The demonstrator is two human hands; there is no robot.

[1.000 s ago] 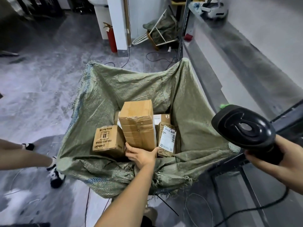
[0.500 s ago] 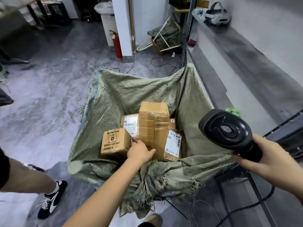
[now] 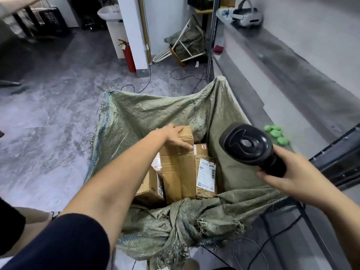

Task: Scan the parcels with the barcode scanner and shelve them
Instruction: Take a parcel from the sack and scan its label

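The left hand was down inside the green sack, fingers curled over the far top end of the tall box and gripping it there. That tall box stood in the middle of the sack, plain brown cardboard with tape across it. Just beside it on the right stood a smaller parcel, its white barcode label facing up toward the camera, touching the tall box along one side. On the left, lower down and partly hidden under the forearm, sat a third box, pressed against the tall one; its own label showed only at the edge.

The right hand was wrapped tight around the handle of the black scanner, held up over the sack's right edge, its rounded back turned toward the camera. Where its window pointed could not be made out. A black cable trailed down beneath it.

The sack's near edge was bunched and frayed, its far edge standing up. Beyond its right edge ran a grey shelf, with a few green lumps lying near the scanner and a white headset at the far end. A red fire extinguisher stood on the floor against a white pillar.
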